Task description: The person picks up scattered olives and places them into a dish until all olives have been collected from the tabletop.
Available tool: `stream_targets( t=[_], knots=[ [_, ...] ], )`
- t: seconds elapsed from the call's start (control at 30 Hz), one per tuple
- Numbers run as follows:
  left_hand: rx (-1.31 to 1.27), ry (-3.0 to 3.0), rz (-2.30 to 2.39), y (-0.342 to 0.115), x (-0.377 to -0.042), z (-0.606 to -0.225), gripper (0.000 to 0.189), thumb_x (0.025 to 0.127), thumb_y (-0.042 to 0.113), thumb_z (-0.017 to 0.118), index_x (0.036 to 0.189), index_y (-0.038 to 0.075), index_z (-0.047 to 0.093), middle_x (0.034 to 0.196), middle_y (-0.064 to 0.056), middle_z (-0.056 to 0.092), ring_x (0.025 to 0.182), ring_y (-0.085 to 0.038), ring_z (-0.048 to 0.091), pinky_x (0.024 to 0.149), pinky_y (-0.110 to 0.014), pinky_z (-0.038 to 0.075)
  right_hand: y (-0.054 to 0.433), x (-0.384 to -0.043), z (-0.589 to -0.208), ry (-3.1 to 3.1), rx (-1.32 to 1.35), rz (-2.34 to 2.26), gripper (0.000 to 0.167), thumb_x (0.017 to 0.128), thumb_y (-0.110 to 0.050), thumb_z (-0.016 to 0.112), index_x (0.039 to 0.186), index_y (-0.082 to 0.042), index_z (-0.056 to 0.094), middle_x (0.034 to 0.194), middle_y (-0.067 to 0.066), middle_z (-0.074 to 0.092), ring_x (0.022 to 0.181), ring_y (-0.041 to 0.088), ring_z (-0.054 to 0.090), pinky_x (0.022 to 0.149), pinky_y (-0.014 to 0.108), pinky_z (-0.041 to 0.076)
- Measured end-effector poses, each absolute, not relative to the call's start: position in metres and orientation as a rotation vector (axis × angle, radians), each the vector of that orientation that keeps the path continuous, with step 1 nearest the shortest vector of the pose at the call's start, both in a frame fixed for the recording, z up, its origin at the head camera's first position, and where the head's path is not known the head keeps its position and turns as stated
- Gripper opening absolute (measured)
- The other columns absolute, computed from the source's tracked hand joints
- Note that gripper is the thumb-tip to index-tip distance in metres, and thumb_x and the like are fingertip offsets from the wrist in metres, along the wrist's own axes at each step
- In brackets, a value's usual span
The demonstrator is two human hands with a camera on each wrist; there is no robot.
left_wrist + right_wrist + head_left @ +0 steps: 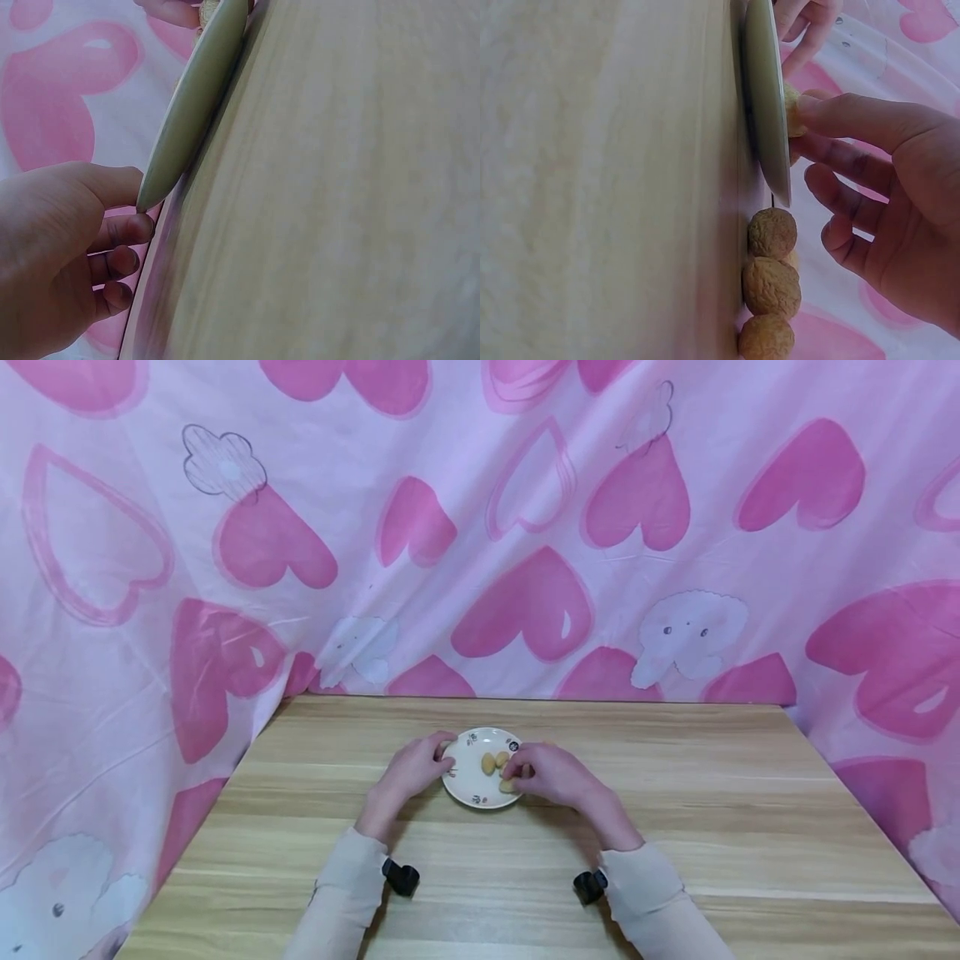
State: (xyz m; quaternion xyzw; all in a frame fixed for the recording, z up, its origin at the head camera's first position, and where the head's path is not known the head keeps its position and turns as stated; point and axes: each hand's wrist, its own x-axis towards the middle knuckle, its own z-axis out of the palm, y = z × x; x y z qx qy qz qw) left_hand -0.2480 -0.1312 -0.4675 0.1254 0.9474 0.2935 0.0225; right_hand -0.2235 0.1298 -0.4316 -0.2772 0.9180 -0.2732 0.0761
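A white plate (463, 777) with small printed figures on its rim lies on the table. At its left edge my left hand (412, 770) pinches the rim, thumb above and index finger below, the other fingers curled loosely. A few tan walnuts (489, 764) sit on the right half of the plate. Over that side, my right hand (555, 774) pinches one walnut (792, 112) between thumb and fingers, low over the plate. Several more wrinkled brown walnuts (772, 287) stand in a row beside the plate in the right wrist view; my right hand mostly hides them in the head view.
The light wood table (480, 893) carries everything. Pink-and-white cloth (517, 527) with hearts hangs behind its far edge and along both sides. Dark wrist cameras (401, 878) are strapped over both sleeves.
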Motion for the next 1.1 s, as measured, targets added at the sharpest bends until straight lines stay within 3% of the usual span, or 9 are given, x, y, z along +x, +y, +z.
stream_targets(
  t=[0.43, 0.63, 0.87, 1.1],
  knots=[
    [0.393, 2.917, 0.924, -0.131, -0.245, -0.467, 0.046, 0.092, 0.022, 0.067, 0.137, 0.015, 0.058, 0.079, 0.003, 0.057, 0.066, -0.013, 0.049, 0.061, -0.029, 0.04, 0.157, -0.228, -0.425, 2.796, -0.67, -0.922, 0.014, 0.092, -0.021, 0.07, 0.104, -0.018, 0.076, 0.095, -0.009, 0.069, 0.085, 0.01, 0.059, 0.079, 0.033, 0.049],
    [0.387, 2.91, 0.942, -0.13, -0.245, -0.465, 0.046, 0.092, 0.022, 0.068, 0.136, 0.015, 0.058, 0.079, 0.002, 0.057, 0.067, -0.014, 0.05, 0.062, -0.029, 0.04, 0.177, -0.232, -0.423, 2.773, -0.572, -1.043, 0.017, 0.095, -0.022, 0.066, 0.108, -0.015, 0.073, 0.095, 0.0, 0.069, 0.082, 0.017, 0.062, 0.074, 0.034, 0.051],
    [0.396, 2.917, 0.931, -0.131, -0.242, -0.47, 0.043, 0.091, 0.022, 0.068, 0.133, 0.014, 0.06, 0.079, 0.003, 0.057, 0.067, -0.013, 0.05, 0.063, -0.029, 0.04, 0.187, -0.237, -0.434, 2.729, -0.502, -1.12, 0.015, 0.096, -0.022, 0.064, 0.106, -0.014, 0.073, 0.098, 0.002, 0.07, 0.08, 0.017, 0.066, 0.08, 0.036, 0.053],
    [0.401, 2.927, 0.928, -0.132, -0.245, -0.466, 0.043, 0.091, 0.022, 0.067, 0.133, 0.014, 0.06, 0.08, 0.003, 0.058, 0.067, -0.012, 0.05, 0.063, -0.029, 0.041, 0.192, -0.253, -0.436, 2.772, -0.53, -1.055, 0.015, 0.096, -0.022, 0.064, 0.106, -0.015, 0.073, 0.101, -0.002, 0.071, 0.089, 0.014, 0.063, 0.09, 0.04, 0.05]
  ],
)
